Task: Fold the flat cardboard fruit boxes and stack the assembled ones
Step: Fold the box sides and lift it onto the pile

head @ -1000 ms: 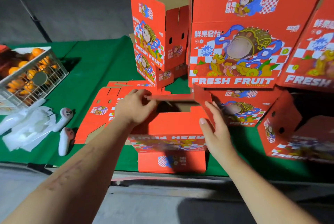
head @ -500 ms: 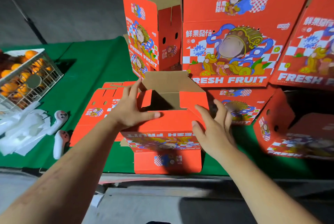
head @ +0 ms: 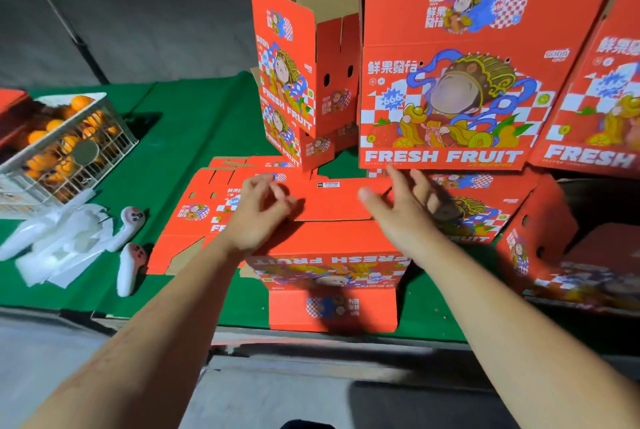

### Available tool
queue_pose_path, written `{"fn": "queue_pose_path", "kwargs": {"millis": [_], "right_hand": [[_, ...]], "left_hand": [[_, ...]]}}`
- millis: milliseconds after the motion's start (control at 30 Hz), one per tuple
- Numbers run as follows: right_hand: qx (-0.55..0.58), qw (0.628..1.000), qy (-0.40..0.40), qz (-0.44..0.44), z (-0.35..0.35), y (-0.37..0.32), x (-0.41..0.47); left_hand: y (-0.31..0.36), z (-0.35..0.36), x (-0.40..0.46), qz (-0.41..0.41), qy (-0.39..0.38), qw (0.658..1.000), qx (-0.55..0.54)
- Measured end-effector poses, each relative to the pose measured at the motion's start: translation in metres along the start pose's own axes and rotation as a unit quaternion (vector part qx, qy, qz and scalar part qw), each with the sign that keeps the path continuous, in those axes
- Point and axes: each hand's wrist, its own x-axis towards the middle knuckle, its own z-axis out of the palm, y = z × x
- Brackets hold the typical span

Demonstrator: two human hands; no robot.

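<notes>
A red fruit box (head: 329,241) stands upside down at the table's near edge, its printed side facing me and its flaps folded flat on top. My left hand (head: 258,217) rests on the top's left part with fingers loosely curled. My right hand (head: 398,206) hovers over the top's right part, fingers spread and relaxed. Flat unfolded boxes (head: 204,210) lie in a pile just left of it. Assembled boxes (head: 446,89) are stacked behind and to the right, and a narrower stack (head: 304,75) stands behind the pile.
A white wire basket of oranges (head: 62,148) sits at the far left on the green table (head: 194,123). White foam sleeves and two small white figures (head: 130,245) lie near the front left. More red boxes (head: 568,255) crowd the right side.
The brown inner flap that stood open has been folded down, and the box top is now closed flat. Both hands moved onto and over the top.
</notes>
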Motion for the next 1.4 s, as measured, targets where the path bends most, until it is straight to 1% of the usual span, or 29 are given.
{"fn": "queue_pose_path", "kwargs": {"millis": [33,67,133,167,233,267,300,333,367,400,433,467,500,533,567,600,667,700,767,800,833,900,933,1000,1100,1167,1200,1300,1400], "right_hand": [[-0.057,0.997,-0.045,-0.011,-0.002,0.003,0.001],[-0.097,0.993,-0.067,-0.024,-0.003,0.006,0.003],[-0.179,0.983,-0.037,-0.027,-0.003,0.005,0.007],[-0.214,0.977,-0.019,-0.013,-0.002,0.001,0.008],[-0.258,0.966,-0.004,0.014,0.002,-0.008,0.009],[-0.266,0.964,-0.002,0.018,0.004,-0.009,0.01],[-0.261,0.965,-0.002,0.02,0.006,-0.008,0.011],[-0.238,0.971,-0.008,0.018,0.008,-0.007,0.012],[-0.191,0.981,-0.017,0.017,0.008,-0.005,0.012],[-0.115,0.993,-0.028,0.027,0.007,-0.003,0.012],[-0.017,0.998,-0.037,0.05,0.006,-0.004,0.01],[0.081,0.993,-0.04,0.079,0.006,-0.004,0.008],[0.153,0.982,-0.038,0.101,0.006,-0.004,0.004],[0.188,0.975,-0.032,0.116,0.006,-0.004,0.0],[0.208,0.969,-0.023,0.129,0.006,-0.004,-0.006],[0.233,0.962,-0.01,0.143,0.004,-0.005,-0.012],[0.305,0.934,0.004,0.186,-0.002,-0.005,-0.02],[0.343,0.915,-0.009,0.213,-0.006,-0.005,-0.024],[0.383,0.884,-0.075,0.259,-0.015,-0.005,-0.03],[0.384,0.878,-0.107,0.265,-0.017,-0.004,-0.034],[0.386,0.878,-0.128,0.253,-0.017,-0.003,-0.037],[0.396,0.89,-0.126,0.188,-0.015,0.0,-0.042],[0.393,0.899,-0.116,0.151,-0.015,0.002,-0.045],[0.368,0.916,-0.13,0.093,-0.017,0.012,-0.05],[0.288,0.94,-0.174,0.059,-0.006,0.026,-0.063],[0.256,0.949,-0.177,0.043,0.008,0.03,-0.071],[0.25,0.951,-0.178,0.037,0.014,0.03,-0.073],[0.264,0.947,-0.176,0.043,0.021,0.032,-0.065],[0.351,0.921,-0.139,0.094,0.017,0.028,-0.044]], "left_hand": [[0.0,0.002,0.002,-0.027,-0.015,1.0,-0.006],[-0.001,0.005,0.005,-0.045,-0.021,0.999,0.011],[0.009,0.004,0.008,-0.074,-0.033,0.996,0.032],[0.014,0.006,0.009,-0.094,-0.028,0.993,0.062],[0.024,0.013,0.005,-0.112,-0.021,0.98,0.161],[0.026,0.013,0.005,-0.111,-0.022,0.978,0.178],[0.025,0.012,0.005,-0.106,-0.024,0.98,0.165],[0.023,0.009,0.005,-0.098,-0.019,0.988,0.119],[0.018,0.004,0.005,-0.107,-0.007,0.993,0.056],[0.015,-0.002,0.004,-0.146,0.017,0.989,-0.012],[0.011,-0.008,0.003,-0.218,0.046,0.971,-0.083],[0.012,-0.015,0.0,-0.314,0.046,0.934,-0.166],[0.017,-0.02,-0.007,-0.407,0.016,0.875,-0.262],[0.025,-0.025,-0.017,-0.459,-0.026,0.814,-0.355],[0.03,-0.027,-0.025,-0.475,-0.042,0.774,-0.417],[0.034,-0.029,-0.03,-0.468,-0.044,0.768,-0.435],[0.038,-0.032,-0.041,-0.442,-0.014,0.792,-0.421],[0.039,-0.034,-0.047,-0.419,-0.001,0.795,-0.439],[0.041,-0.043,-0.062,-0.378,0.025,0.793,-0.476],[0.041,-0.048,-0.067,-0.365,0.047,0.799,-0.476],[0.039,-0.049,-0.071,-0.344,0.08,0.805,-0.477],[0.025,-0.046,-0.076,-0.296,0.142,0.792,-0.515],[0.023,-0.046,-0.082,-0.267,0.14,0.783,-0.544],[0.01,-0.04,-0.097,-0.223,0.106,0.785,-0.569],[-0.011,-0.024,-0.12,-0.233,0.049,0.796,-0.557],[-0.018,-0.01,-0.13,-0.248,0.013,0.824,-0.51],[-0.021,-0.004,-0.135,-0.26,0.015,0.834,-0.486],[-0.026,0.004,-0.134,-0.307,0.06,0.832,-0.459],[-0.031,0.003,-0.122,-0.322,0.073,0.847,-0.417]]}}
